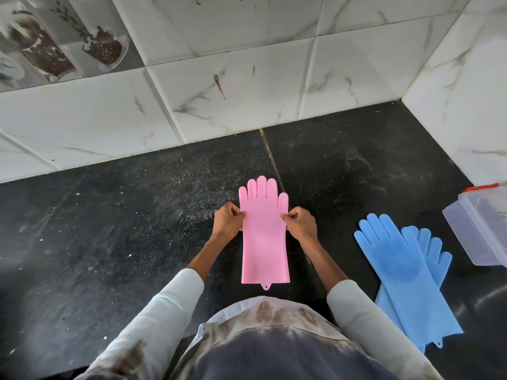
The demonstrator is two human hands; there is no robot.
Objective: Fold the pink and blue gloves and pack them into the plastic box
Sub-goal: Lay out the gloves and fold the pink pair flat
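A pink glove (264, 237) lies flat on the black counter (109, 229), fingers pointing toward the wall. My left hand (227, 222) pinches its left edge just below the fingers. On the opposite edge, at the same height, my right hand (300, 224) pinches it too. I cannot tell if a second pink glove lies underneath. To the right, two blue gloves (406, 272) lie stacked and slightly fanned, fingers up. The clear plastic box (477, 229) with a red clip sits at the right edge, partly cut off.
White marble-look wall tiles (219, 78) close the back, and a side wall (466, 105) closes the right corner. The counter is dusty, with a seam running toward the pink glove. My light sleeves and shirt fill the bottom of the view.
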